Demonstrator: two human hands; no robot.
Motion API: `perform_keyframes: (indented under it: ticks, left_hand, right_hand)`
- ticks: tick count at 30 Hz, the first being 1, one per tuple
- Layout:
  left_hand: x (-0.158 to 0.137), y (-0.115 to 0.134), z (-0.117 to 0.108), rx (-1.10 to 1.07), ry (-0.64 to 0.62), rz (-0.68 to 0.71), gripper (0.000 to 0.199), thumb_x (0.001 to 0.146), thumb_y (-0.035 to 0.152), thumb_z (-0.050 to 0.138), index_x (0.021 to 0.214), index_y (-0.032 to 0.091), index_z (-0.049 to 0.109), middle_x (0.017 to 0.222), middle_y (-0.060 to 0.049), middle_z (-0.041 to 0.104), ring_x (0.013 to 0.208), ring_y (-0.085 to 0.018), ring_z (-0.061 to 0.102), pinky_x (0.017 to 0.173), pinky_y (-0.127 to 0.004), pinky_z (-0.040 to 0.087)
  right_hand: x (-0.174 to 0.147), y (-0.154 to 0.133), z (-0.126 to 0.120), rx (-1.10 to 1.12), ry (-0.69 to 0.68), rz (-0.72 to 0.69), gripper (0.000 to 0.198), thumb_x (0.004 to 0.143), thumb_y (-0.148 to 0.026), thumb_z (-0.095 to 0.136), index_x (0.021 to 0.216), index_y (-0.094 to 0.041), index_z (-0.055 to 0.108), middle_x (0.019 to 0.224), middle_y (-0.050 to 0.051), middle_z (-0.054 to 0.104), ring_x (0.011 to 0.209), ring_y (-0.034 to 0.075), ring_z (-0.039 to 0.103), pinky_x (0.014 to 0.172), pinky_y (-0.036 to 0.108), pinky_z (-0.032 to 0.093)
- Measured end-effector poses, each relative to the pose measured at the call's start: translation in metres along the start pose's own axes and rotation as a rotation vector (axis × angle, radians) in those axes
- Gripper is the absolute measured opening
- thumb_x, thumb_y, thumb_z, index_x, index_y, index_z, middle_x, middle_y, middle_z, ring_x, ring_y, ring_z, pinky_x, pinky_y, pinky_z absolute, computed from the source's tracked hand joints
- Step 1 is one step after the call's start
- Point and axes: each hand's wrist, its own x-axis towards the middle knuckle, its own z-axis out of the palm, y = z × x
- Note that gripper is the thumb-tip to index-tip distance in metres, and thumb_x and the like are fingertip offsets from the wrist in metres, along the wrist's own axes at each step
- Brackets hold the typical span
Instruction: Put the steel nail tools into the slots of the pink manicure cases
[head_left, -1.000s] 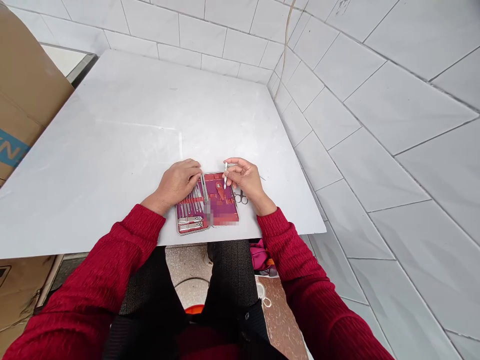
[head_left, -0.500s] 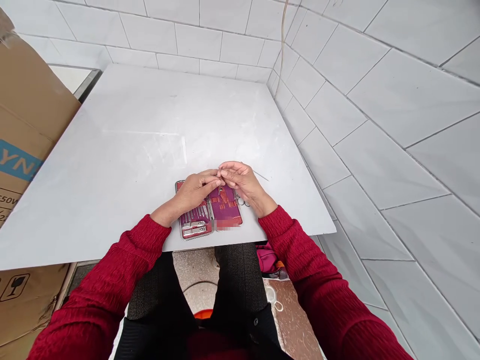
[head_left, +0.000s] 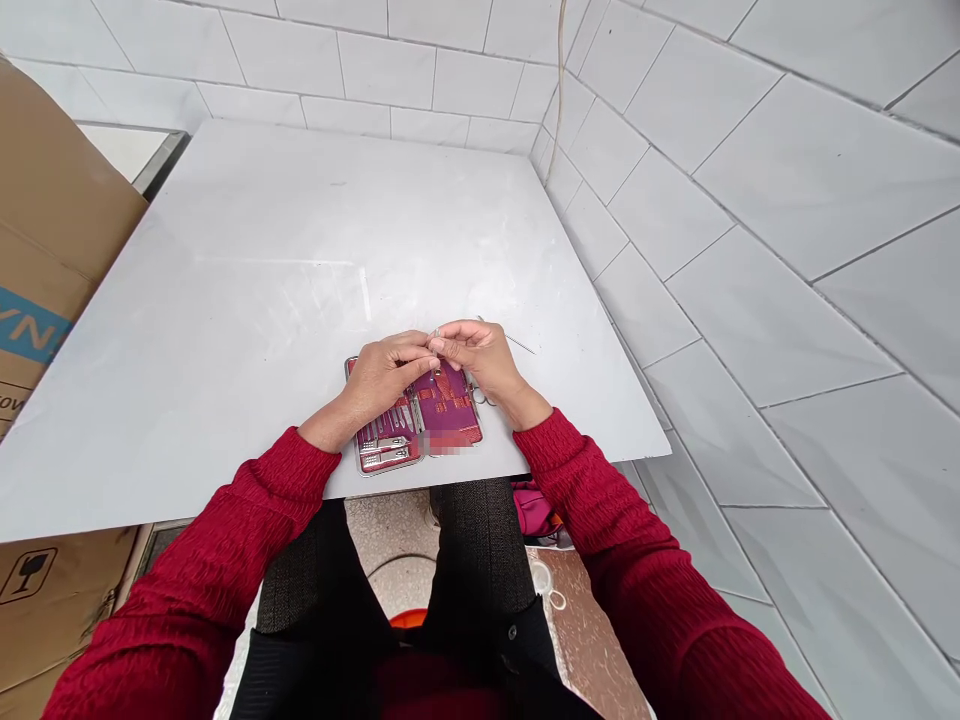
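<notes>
An open manicure case (head_left: 429,400) with a purple and red lining lies near the table's front edge. Two silver nail clippers (head_left: 386,450) and several slim metal tools sit in its left half. Over the case's far edge, my left hand (head_left: 381,378) and my right hand (head_left: 484,362) meet with fingertips pinched together. A small shiny bit shows between the fingertips, too little to name. Beside the case, partly behind my right wrist, are the finger rings of small scissors (head_left: 482,397). A thin metal rod (head_left: 519,344) lies beyond my right hand, one end hidden.
The white table (head_left: 285,210) reaches to a tiled wall (head_left: 382,80) at the back and another on the right. A cardboard box (head_left: 52,220) stands against its left side. A pale cable (head_left: 556,110) hangs in the corner. My legs are under the front edge.
Both hands stay together over the case, with a slight shift of the fingers. A shiny bit shows at the fingertips now. The whole view has shifted a little.
</notes>
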Motion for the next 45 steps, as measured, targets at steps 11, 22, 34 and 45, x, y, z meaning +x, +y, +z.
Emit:
perform_keyframes:
  ticks: [11, 22, 34, 45]
  left_hand:
    - [-0.003, -0.014, -0.017, 0.634, 0.030, 0.121, 0.023, 0.100, 0.030, 0.050, 0.102, 0.023, 0.073, 0.116, -0.008, 0.070, 0.115, -0.029, 0.060, 0.110, -0.053, 0.040]
    - [-0.002, -0.023, -0.018, 0.603, -0.002, 0.102, 0.033, 0.102, 0.029, 0.041, 0.093, 0.020, 0.072, 0.109, -0.010, 0.070, 0.107, -0.029, 0.063, 0.092, -0.046, 0.051]
    - [-0.003, -0.021, -0.019, 0.584, 0.018, 0.102, 0.033, 0.103, 0.029, 0.042, 0.093, 0.021, 0.072, 0.112, -0.010, 0.071, 0.108, -0.028, 0.064, 0.092, -0.046, 0.052]
    - [-0.004, -0.024, -0.019, 0.592, 0.026, 0.128, 0.033, 0.103, 0.028, 0.041, 0.093, 0.021, 0.071, 0.109, -0.009, 0.071, 0.103, -0.027, 0.063, 0.090, -0.046, 0.052]
  right_hand:
    - [-0.003, 0.006, -0.029, -0.116, 0.058, 0.074, 0.043, 0.063, -0.051, 0.092, 0.084, -0.020, 0.070, 0.065, -0.001, 0.069, 0.045, 0.009, 0.048, 0.046, 0.025, 0.045]
    - [-0.007, 0.010, -0.020, -0.112, 0.089, 0.086, 0.043, 0.059, -0.052, 0.092, 0.077, -0.020, 0.070, 0.058, -0.002, 0.067, 0.041, 0.008, 0.049, 0.040, 0.023, 0.043]
    - [-0.009, 0.013, -0.017, -0.130, 0.100, 0.149, 0.042, 0.060, -0.049, 0.091, 0.076, -0.018, 0.070, 0.055, -0.002, 0.065, 0.040, 0.008, 0.052, 0.034, 0.018, 0.037]
    - [-0.008, 0.018, -0.019, -0.164, 0.174, 0.099, 0.033, 0.066, -0.045, 0.088, 0.071, -0.019, 0.069, 0.057, -0.001, 0.065, 0.045, 0.009, 0.054, 0.040, 0.020, 0.042]
